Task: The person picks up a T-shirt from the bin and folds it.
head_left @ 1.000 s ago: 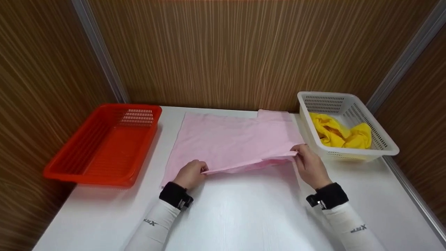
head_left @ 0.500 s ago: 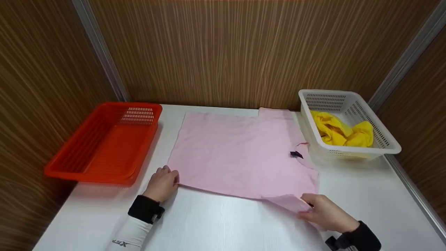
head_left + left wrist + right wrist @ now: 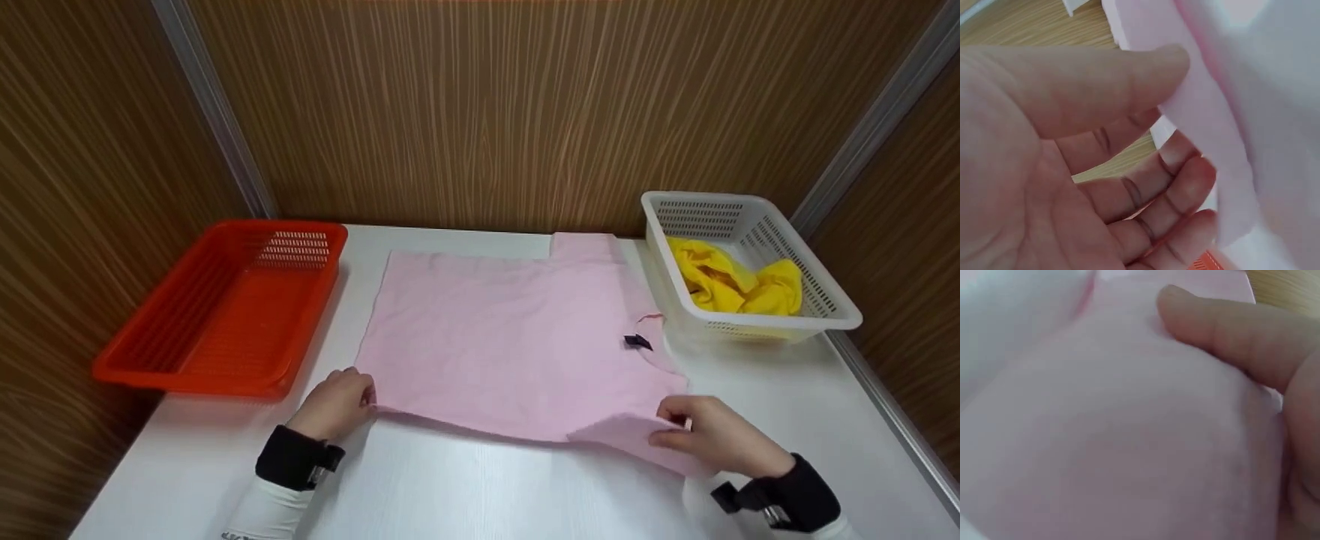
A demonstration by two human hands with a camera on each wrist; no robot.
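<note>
Left hand (image 3: pixel 335 403) pinches the near-left corner of the pink shirt (image 3: pixel 510 341); my left wrist view shows the thumb (image 3: pixel 1129 79) over the hem and the fingers curled beneath it. Right hand (image 3: pixel 716 436) grips the near-right sleeve of the shirt, thumb on top, cloth bunched under it; the right wrist view is nearly filled with pink fabric.

The shirt lies spread flat on the white table (image 3: pixel 480 487), neckline with a dark label (image 3: pixel 637 342) toward the white basket (image 3: pixel 750 217). Red basket (image 3: pixel 217 307) sits left of the shirt, just beside its left edge. The white basket sits right of the shirt, touching or nearly touching it, with crumpled yellow cloth (image 3: pixel 739 289) inside.

My read: the shirt is light, thin and limp, so it will sag and wrinkle between holds. Best taken at corners, hem or sleeve edge, with a pinch through both layers, kept taut between the two hands.
</note>
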